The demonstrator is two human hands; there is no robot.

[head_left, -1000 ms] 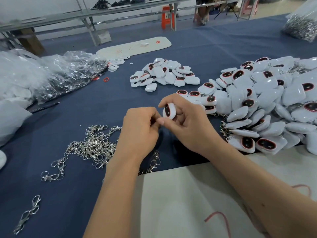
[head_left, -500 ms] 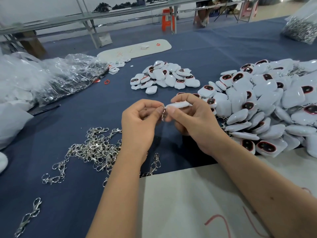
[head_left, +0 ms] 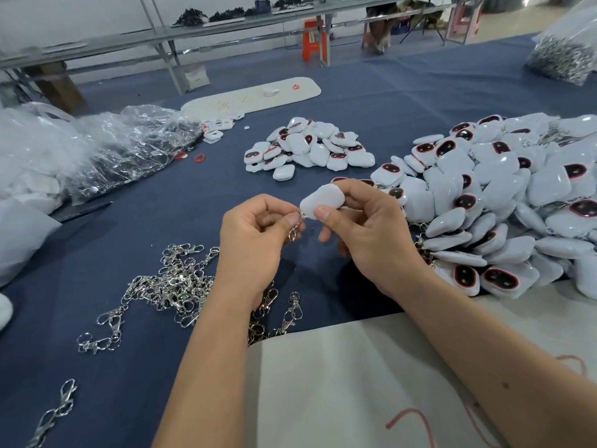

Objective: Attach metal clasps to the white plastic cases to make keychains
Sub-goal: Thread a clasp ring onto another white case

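The right hand (head_left: 365,231) pinches a white case (head_left: 322,202) between thumb and curled fingers, above the blue table (head_left: 420,88). The left hand (head_left: 255,234), fingers curled, pinches a metal clasp (head_left: 295,229) at the case's edge — the two touch there. Loose clasps (head_left: 174,279) lie at left (a tangled heap). A clear bag (head_left: 563,56) far right holds metal parts.

R hand (head_left: 365,234) pinches a white case (head_left: 323,201) w/ thumb + fingers. L hand (head_left: 255,234) pinches a metal clasp (head_left: 295,229) right at the case's left edge. Loose clasps pile (head_left: 174,279) lies near left on the blue cloth (head_left: 403,101). Big pile of cases (head_left: 504,202) at right, small pile (head_left: 307,147) farther back. Clear bags (head_left: 122,147) far left.
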